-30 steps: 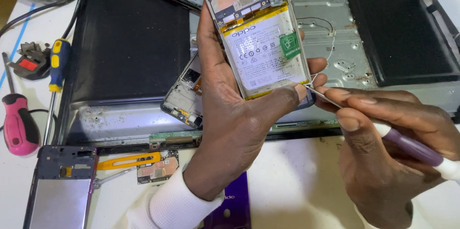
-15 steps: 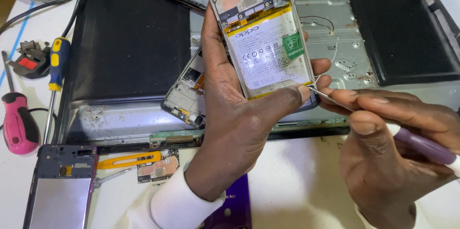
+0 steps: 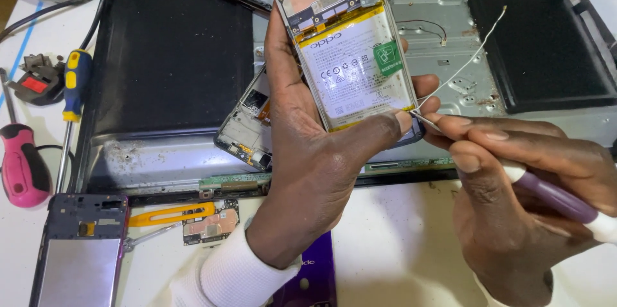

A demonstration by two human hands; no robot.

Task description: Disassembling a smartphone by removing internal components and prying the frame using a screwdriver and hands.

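An opened smartphone with its back cover off, white battery and copper-coloured shield exposed [image 3: 350,50], is gripped upright in the left hand [image 3: 315,165] above the dark metal chassis of a dismantled flat-screen panel [image 3: 173,56]. Left fingers are wrapped behind the phone's body, w/ the thumb pressed across the battery's lower edge, so the hand is closed firmly on the handset. A purple-and-white-handled fine-tipped tool [image 3: 553,198] is pinched in the right hand [image 3: 514,204], fingers curled tight round the shaft; its metal tip is set at the phone's bottom right corner, approx. where a thin white wire [image 3: 463,66] is seen leaving the frame & arcing up to the right.

Behind the left hand, a second stripped phone frame w/ bare circuit parts [image 3: 247,127] is laid on the chassis. On the white tabletop at left are placed a pink-handled screwdriver [image 3: 22,165], a yellow-and-blue-handled screwdriver [image 3: 74,88], a grey phone mid-frame w/ a shiny plate [image 3: 80,255], an orange plastic pry tool [image 3: 170,214] & a small copper-toned circuit board [image 3: 209,223].
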